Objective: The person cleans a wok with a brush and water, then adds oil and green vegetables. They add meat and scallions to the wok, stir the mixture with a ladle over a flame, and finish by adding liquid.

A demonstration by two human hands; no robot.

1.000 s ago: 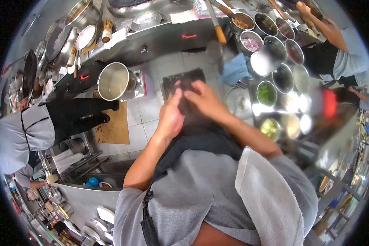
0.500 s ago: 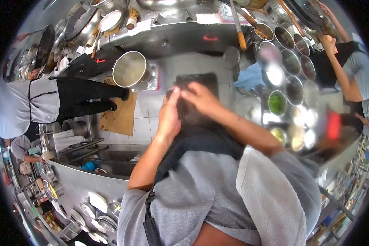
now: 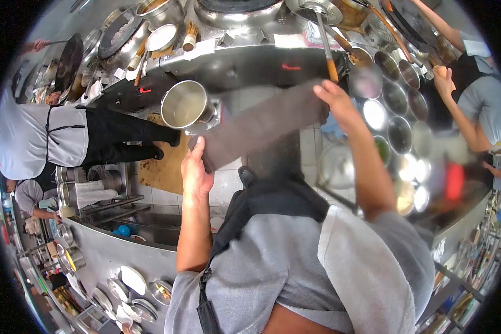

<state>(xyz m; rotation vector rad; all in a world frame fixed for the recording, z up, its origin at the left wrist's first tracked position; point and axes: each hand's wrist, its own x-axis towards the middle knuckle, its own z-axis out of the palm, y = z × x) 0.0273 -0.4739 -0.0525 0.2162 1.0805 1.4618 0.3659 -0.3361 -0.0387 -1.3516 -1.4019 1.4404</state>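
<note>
A dark grey-brown cloth is stretched into a long folded strip in front of my body. Its lower left end is gripped by my left hand, the thumb lying on top. My right hand pinches the upper right end, higher than the left one. The strip slants up to the right and hides part of the floor. A light towel hangs over my shoulder. Just beyond the cloth's left end stands a deep metal pot holding pale liquid.
Metal containers line the right counter. A ladle with a wooden handle juts from the stove edge. One person stands at left, another at right. Plates and bowls lie on the lower left counter.
My hands were close together around the bunched cloth. They have moved apart, left hand down and left, right hand up and right, and the cloth is now spread between them.
</note>
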